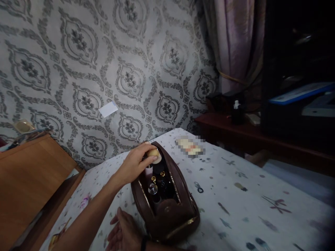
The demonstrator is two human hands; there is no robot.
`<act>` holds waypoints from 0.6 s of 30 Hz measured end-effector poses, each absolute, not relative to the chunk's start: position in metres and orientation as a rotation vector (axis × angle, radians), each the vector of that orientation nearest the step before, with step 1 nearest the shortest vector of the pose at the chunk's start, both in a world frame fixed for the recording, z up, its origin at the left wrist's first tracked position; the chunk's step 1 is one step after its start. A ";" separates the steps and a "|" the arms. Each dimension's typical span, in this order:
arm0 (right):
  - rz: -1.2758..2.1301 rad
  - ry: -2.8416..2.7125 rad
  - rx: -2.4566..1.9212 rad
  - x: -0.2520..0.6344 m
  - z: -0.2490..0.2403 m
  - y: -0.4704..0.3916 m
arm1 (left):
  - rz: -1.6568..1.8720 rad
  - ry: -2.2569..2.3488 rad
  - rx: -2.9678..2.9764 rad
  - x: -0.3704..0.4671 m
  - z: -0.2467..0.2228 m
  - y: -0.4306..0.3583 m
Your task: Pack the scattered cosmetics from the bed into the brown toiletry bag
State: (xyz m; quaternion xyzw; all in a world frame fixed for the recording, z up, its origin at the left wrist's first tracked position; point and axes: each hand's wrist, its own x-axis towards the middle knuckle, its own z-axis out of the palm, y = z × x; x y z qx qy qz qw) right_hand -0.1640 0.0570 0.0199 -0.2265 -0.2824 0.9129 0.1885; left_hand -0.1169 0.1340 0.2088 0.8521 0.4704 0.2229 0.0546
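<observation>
In the head view, a brown bag (171,223) lies on a white printed cloth (251,216), its gold zip (176,184) undone and its mouth gaping upward. The left hand (140,160) reaches to the far end of that mouth and holds a pale round item (154,153) between thumb and fingers. Nearer in the bag stand dark bottles (163,186) — gold tops (162,173) on some, a clear stopper (153,188) on one. The right hand (124,230), a black band (143,243) at its wrist, is empty and loosely spread, just beside the bag's near left side. Beyond the bag, to the right, is a yellowish thing (190,146) — pixelated, so I cannot tell what. A small pink item (84,201) lies left of the left forearm, near a wooden cabinet (34,181).
</observation>
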 end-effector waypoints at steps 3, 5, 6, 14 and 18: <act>2.561 -0.796 -0.629 -0.164 0.019 0.057 | 0.610 1.448 2.648 -0.113 0.207 0.134; 2.561 -0.800 -0.634 -0.165 0.017 0.057 | 0.593 1.481 2.658 -0.112 0.206 0.134; 2.564 -0.801 -0.625 -0.165 0.016 0.057 | 0.582 1.493 2.663 -0.111 0.206 0.133; 2.547 -0.784 -0.570 -0.172 0.009 0.056 | 0.426 1.568 2.675 -0.110 0.204 0.133; 2.521 -0.791 -0.554 -0.176 0.005 0.055 | 0.283 1.595 2.674 -0.111 0.202 0.133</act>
